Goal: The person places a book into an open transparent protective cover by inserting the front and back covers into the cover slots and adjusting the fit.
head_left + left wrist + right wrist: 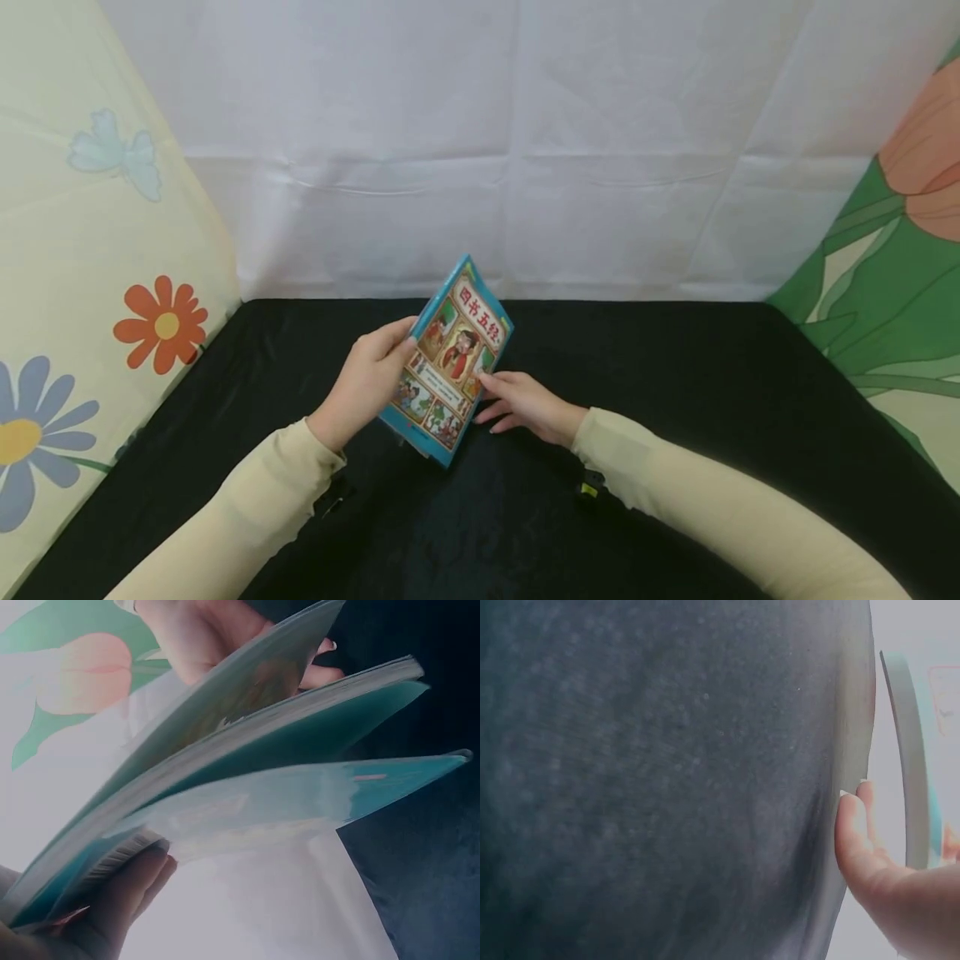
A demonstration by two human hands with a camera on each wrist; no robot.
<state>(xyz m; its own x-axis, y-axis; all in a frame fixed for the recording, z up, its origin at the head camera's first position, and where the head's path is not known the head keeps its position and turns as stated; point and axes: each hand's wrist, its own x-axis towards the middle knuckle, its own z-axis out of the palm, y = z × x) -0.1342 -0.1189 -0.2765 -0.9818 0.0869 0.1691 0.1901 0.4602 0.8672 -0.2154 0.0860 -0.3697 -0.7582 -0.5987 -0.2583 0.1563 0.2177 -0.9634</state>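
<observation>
A comic-style book (459,354) with a blue border, red Chinese title and cartoon panels is held tilted above the black table. My left hand (367,373) grips it along its left edge, thumb on the front cover. At the opposite edge is my right hand (531,406), its thumb touching the cover and its other fingers extended, apart from one another. In the left wrist view the book (292,791) is seen edge-on, its covers spread away from the page block. The right wrist view catches the right fingers beside the book's edge (913,761).
Black cloth covers the table (675,358). A white cloth backdrop (510,125) hangs behind it. Printed side panels stand at both sides, with flowers on the left panel (60,250) and large green leaves on the right panel (877,292).
</observation>
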